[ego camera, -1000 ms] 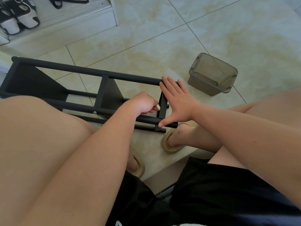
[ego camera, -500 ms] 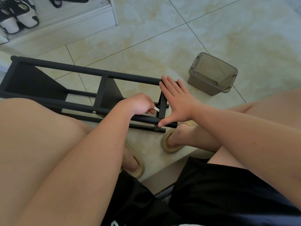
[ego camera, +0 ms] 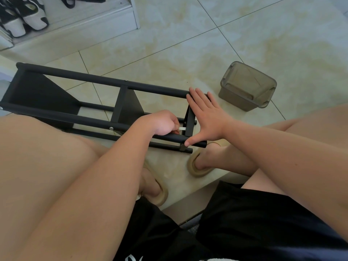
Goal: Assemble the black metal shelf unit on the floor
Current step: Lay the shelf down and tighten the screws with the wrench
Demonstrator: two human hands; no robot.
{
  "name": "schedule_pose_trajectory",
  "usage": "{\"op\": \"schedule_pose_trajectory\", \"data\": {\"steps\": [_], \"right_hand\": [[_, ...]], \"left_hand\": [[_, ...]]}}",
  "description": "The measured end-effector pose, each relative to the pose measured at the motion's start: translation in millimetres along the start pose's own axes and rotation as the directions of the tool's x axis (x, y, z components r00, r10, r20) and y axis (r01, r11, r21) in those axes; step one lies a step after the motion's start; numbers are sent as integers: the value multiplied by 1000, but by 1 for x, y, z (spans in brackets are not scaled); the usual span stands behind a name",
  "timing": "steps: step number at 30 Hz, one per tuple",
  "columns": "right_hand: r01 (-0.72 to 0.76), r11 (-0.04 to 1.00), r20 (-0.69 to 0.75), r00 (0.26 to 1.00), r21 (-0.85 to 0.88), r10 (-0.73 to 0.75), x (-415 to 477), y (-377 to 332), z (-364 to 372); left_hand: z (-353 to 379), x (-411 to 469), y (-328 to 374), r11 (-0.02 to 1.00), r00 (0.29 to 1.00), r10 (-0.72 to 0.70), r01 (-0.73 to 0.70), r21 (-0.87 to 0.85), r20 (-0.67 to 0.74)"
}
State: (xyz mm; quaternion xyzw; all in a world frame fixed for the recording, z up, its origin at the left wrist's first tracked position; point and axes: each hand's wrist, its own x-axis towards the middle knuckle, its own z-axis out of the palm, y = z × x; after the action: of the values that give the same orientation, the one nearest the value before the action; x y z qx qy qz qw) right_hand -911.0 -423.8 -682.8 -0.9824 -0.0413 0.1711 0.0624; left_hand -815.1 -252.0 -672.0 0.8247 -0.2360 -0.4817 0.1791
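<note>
The black metal shelf unit [ego camera: 79, 81] lies on its side on the tiled floor, its long round poles running left to right with black panels between them. My right hand [ego camera: 205, 117] lies flat across its right end, fingers straight on the far pole and thumb on the near pole. My left hand [ego camera: 162, 123] is curled just left of the end crosspiece [ego camera: 189, 123], pinching a small silver tool [ego camera: 182, 128] whose tip meets that crosspiece. A silver bolt head [ego camera: 111, 128] shows on the near pole.
A translucent grey-brown lidded box [ego camera: 246, 85] stands on the floor right of the shelf. My feet in tan slippers [ego camera: 197, 167] rest below the shelf's end. A white low shelf with black-and-white shoes [ego camera: 24, 17] is at the top left. Bare knees fill both lower sides.
My left hand has shifted slightly left and turned, so the silver tool now shows between its fingers and the crosspiece. My right hand and the shelf stay put.
</note>
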Motion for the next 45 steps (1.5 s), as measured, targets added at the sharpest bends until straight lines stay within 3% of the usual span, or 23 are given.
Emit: {"op": "schedule_pose_trajectory", "data": {"steps": [11, 15, 19, 21, 24, 27, 29, 33, 38, 40, 45], "right_hand": [[10, 1000, 5, 1000, -1, -10, 1, 3, 3], [13, 1000, 26, 1000, -3, -13, 4, 5, 0], [12, 996, 58, 998, 86, -17, 8, 11, -9], [-1, 983, 40, 999, 182, -6, 11, 15, -17], [-41, 959, -26, 998, 281, 51, 24, 22, -33], [-118, 943, 67, 993, 313, 102, 40, 34, -49], [-171, 925, 160, 979, 338, 123, 47, 43, -55], [-217, 920, 253, 958, 327, 136, 58, 54, -60], [-234, 895, 347, 933, 380, 97, 82, 66, -59], [-222, 895, 337, 938, 388, 86, 89, 71, -61], [-210, 856, 195, 972, 473, 131, 105, 87, -79]], "left_hand": [[1, -7, 7, 992, 999, -37, 33, 124, 32], [5, -7, 8, 975, 995, -93, 95, 199, -20], [-9, -8, 2, 921, 968, -191, 233, 311, -161], [-19, -7, 1, 922, 949, -199, 265, 282, -244], [-35, 0, 8, 968, 883, -83, 181, 172, -461], [-62, 13, 20, 961, 776, 85, 102, 257, -625], [-80, 22, 23, 936, 789, 123, 108, 334, -602], [-109, 43, 9, 901, 939, 15, 137, 413, -345], [-126, 68, -2, 943, 992, -74, 102, 316, -100], [-127, 76, -4, 966, 990, -69, 98, 241, -127], [-147, 85, -6, 993, 933, 13, 29, 113, -358]]}}
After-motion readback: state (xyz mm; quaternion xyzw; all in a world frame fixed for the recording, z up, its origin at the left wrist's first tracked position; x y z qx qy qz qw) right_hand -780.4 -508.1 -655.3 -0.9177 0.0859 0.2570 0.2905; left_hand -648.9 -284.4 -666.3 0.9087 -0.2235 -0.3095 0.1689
